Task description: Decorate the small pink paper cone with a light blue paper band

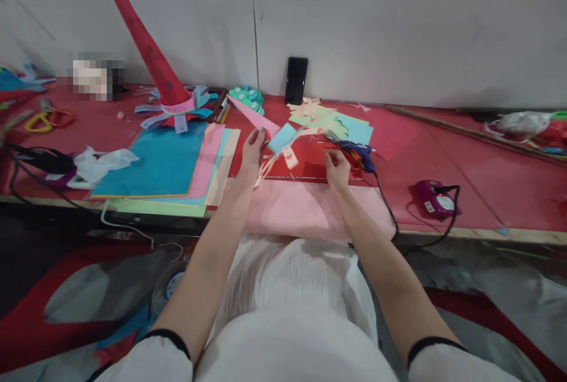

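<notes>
A pink paper cone point(253, 115) with a light blue band point(282, 138) round its wide end lies tilted over the red table. My left hand point(254, 147) grips the cone near that band. Peach paper strips point(266, 168) fan out from the wide end, some hanging below the band. My right hand point(337, 166) is apart from the cone, its fingers curled together; anything between them is too small to make out. Just right of it lies a blue glue gun point(357, 149) with a black cord.
Coloured sheets point(166, 160) are stacked left, beside a tall red cone point(142, 39). A phone point(296, 80) leans on the wall. A purple power adapter point(436, 199) sits right, its cord crossing the table's front edge. Scissors point(41, 122) lie far left.
</notes>
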`<state>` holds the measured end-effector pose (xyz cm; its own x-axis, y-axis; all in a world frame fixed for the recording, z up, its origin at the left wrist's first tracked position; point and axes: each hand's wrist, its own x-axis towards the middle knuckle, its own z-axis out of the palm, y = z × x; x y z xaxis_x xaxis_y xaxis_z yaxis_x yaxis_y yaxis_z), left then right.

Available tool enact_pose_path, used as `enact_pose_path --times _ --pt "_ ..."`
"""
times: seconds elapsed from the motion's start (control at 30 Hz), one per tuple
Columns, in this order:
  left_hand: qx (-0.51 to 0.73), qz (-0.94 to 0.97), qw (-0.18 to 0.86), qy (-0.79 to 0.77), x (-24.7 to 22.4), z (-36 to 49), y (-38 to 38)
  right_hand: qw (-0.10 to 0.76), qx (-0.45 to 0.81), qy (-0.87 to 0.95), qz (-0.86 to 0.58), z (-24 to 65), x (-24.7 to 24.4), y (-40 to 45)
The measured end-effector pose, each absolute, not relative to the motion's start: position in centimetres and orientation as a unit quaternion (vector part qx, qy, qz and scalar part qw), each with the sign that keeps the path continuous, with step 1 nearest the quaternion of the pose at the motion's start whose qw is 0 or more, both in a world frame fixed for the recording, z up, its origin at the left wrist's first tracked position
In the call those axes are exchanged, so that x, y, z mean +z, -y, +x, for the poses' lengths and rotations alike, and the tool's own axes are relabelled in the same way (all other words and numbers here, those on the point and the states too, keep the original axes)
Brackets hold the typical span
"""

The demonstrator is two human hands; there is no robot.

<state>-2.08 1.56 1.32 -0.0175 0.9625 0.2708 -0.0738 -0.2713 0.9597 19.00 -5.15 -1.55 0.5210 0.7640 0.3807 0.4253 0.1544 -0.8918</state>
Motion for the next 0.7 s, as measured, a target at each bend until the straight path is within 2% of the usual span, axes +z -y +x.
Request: enact_pose_path --times 0.17,0.27,0.37,0.6,0.7 --pt "0.568 0.593 0.425 -0.381 1.9 -1.9 -2.1 0.621 0.119 0.458 -0.625 19.4 -1.4 5.3" --pt "0.515 0.652 0.396 -0.391 2.1 -1.6 -1.9 0.628 0.099 0.443 -0.632 19.7 -1.3 5.3" --pt "0.479 0.673 0.412 -0.384 2.3 -1.6 -1.5 0.634 0.09 0.425 -0.64 20.1 -1.3 5.3" --pt "0.591 0.545 0.396 -0.444 1.8 -2.7 -2.7 0.649 0.092 0.404 -0.638 20.2 -1.4 5.1" --pt "0.58 0.545 0.356 -0.49 1.3 -3.0 -3.0 0.628 0.081 0.434 -0.641 19.6 -1.1 5.4"
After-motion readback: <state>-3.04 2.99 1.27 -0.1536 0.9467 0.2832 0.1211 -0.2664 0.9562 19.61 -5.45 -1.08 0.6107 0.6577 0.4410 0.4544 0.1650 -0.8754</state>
